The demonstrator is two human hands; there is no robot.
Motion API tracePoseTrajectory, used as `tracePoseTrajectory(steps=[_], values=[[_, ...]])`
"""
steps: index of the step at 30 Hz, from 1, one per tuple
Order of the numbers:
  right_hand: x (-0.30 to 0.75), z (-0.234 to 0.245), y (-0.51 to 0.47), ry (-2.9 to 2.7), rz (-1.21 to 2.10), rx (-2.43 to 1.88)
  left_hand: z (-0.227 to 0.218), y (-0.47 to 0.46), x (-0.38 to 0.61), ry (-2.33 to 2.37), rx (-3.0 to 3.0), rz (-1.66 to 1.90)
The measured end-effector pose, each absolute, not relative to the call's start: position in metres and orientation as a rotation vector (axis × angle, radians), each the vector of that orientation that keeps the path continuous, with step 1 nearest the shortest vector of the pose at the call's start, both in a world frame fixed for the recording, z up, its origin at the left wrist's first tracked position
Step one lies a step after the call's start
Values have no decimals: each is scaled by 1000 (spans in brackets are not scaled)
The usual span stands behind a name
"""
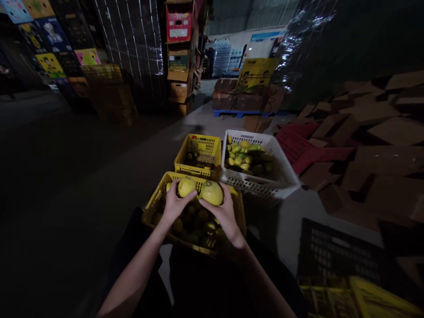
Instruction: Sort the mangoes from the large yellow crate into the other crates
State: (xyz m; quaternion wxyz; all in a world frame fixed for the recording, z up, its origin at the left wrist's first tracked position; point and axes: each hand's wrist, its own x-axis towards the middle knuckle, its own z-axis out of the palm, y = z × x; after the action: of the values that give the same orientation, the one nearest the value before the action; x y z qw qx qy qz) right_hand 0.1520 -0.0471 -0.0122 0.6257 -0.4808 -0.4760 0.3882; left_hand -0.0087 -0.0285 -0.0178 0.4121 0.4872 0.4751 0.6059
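My left hand [175, 203] is closed around a roundish yellow fruit [187, 187], thumb on its near side. Beside it, my right hand [225, 212] grips a larger yellow-green fruit [211, 193] with a small stem mark on top. The two fruits are held side by side, close together, above a yellow plastic crate [150, 205]. Many similar fruits [190, 227] lie in that crate, mostly in shadow. I cannot make out the exact kind of fruit.
A second yellow crate [198, 140] with a few fruits stands behind. To its right, a white crate [285, 161] holds many yellow and green fruits [243, 154]. Flattened cardboard boxes [380, 163] and a red crate [298, 145] lie at right; stacked boxes [179, 57] rise behind.
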Motion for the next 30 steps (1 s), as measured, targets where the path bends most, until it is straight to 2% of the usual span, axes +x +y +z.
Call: tracePoseTrajectory(steps=[4,13,20,30], values=[[157,-12,-44,-1204,667,-1081,-17,-32,-13,1125,1555,1602],[160,-6,-51,-1274,589,-1040,-13,-33,-18,1000,1837,1636],[163,-11,-51,-1326,466,-1021,-14,-32,-23,1024,1786,1538],[162,-10,-54,-1290,521,-974,-7,-33,-23,928,1545,1480]])
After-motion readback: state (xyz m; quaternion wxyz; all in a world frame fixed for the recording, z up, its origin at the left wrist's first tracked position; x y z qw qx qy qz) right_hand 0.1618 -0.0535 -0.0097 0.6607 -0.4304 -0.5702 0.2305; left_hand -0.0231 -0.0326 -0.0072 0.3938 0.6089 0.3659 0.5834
